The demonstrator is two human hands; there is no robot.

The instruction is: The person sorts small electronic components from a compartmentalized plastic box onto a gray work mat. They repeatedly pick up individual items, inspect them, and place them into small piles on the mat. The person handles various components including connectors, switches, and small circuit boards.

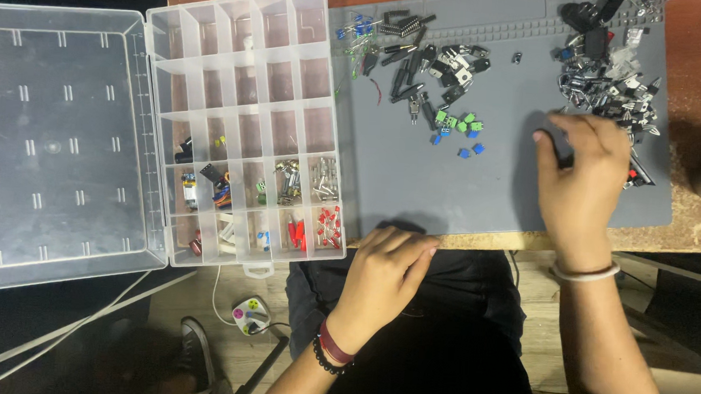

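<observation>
**Hands at a parts mat, sorting box open to the left**

On the grey work mat (497,182), top-down head view. Right hand (583,175) rests on the mat's right part, fingers curled down beside a heap of black and silver components (617,79) at the mat's upper right corner. Fingertips sit at the heap's lower edge; something dark shows under the hand but cannot tell whether the grip holds a piece. White bangle (585,274) on that wrist.

Left hand (382,276) lies at the near edge of the table (689,226), just below the mat's lower left corner, fingers bent loosely, grip narrow and nothing seen in it. Dark bead bracelet (326,358) and a red band on that wrist.

Mat centre-left: a loose spread of black parts (423,72), with small green and blue terminal blocks (458,129) just below them, well apart from both hands. A few blue pieces and thin-legged parts near the mat's upper left.

Left of the mat, touching its edge: clear plastic compartment box (245,126), lid (49,146) flipped open to the far left. Upper compartments look bare; lower rows hold mixed small parts, red LEDs (328,224) in the bottom right cell, nearest the left hand.

Below the table: wooden floor, a shoe (195,354), white cable, a small round gadget (250,312).
</observation>
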